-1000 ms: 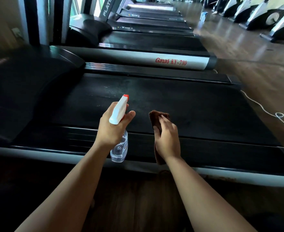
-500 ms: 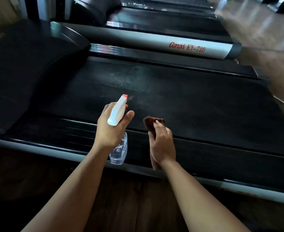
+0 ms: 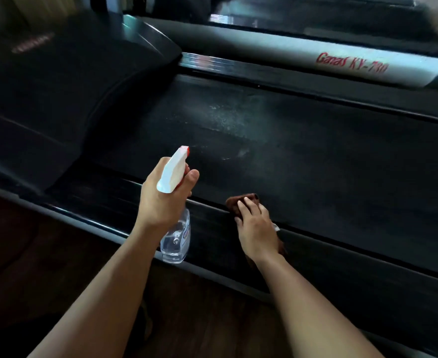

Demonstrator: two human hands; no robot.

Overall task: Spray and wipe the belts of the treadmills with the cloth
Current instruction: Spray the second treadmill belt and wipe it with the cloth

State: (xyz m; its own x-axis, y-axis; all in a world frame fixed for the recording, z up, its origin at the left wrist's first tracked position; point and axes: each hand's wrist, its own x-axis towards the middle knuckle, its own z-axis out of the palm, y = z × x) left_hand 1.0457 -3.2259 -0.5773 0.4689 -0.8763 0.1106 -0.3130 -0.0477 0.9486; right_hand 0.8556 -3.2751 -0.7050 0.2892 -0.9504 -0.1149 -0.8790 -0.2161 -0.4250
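Stretching across the view, the black treadmill belt (image 3: 316,164) carries a pale speckled wet patch near its middle. Over its near side rail (image 3: 212,228), the left hand (image 3: 161,202) grips a clear spray bottle (image 3: 175,239), nozzle aimed at the belt. The right hand (image 3: 256,228) curls around a brown cloth (image 3: 241,200) at the belt's near edge.

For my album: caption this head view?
Left hand aims a spray bottle at the treadmill belt; right hand holds a brown cloth.
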